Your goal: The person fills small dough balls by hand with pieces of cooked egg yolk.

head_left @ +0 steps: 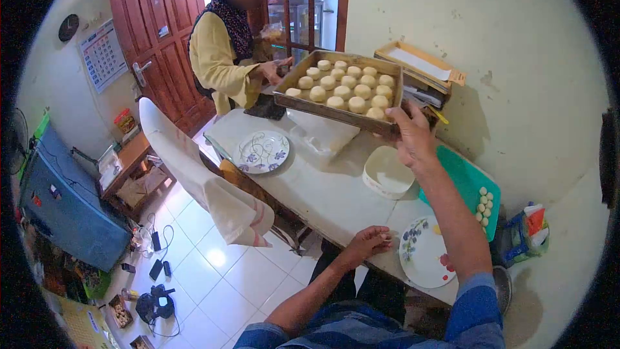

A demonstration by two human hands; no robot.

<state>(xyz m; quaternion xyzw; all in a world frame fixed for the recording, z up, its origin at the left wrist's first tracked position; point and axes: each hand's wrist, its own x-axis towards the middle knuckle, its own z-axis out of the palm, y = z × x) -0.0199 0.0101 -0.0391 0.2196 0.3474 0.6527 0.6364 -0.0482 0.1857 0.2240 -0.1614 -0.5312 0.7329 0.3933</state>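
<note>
1 shallow, brown-walled rectangular tray of pale round dough pieces: above the white table, long side between a co-worker's hand and my right hand, clamped on its corner. My left hand: apart, farther, at the table's edge; grip, cannot tell.

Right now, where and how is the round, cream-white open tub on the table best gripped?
Probably by its near-left rim, left hand coming from the near side: the open top and upright wall of the tub suit a thumb-outside, fingers-inside pinch, while the right forearm crosses close by its right side.
</note>
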